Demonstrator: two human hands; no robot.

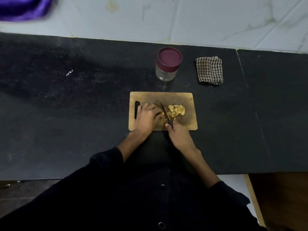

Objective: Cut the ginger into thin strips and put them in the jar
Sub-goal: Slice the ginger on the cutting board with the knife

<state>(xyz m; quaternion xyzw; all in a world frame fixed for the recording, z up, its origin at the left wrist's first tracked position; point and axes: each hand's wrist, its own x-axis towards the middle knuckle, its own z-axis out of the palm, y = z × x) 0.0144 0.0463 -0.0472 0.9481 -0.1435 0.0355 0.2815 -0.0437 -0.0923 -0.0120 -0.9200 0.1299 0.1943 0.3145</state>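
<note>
Dark sleeves (103, 165) reach from the near edge onto the black table (66, 114). At the near edge of the wooden cutting board (186, 122) the right hand (179, 136) is wrapped around the black handle of a knife (166, 114), whose blade angles away and slightly left across the board. Left of the blade, the left hand (146, 117) lies palm down with fingers curled, pressing a piece of ginger (162, 113) that is mostly hidden beneath it. Just right of the blade sits a pile of cut ginger pieces (177, 110). Beyond the far edge of the board stands the jar (167, 65), clear with a maroon lid on. Right of it, apart, lies a folded checked cloth (209, 70). Behind the table runs a pale marbled wall (200, 19).
</note>
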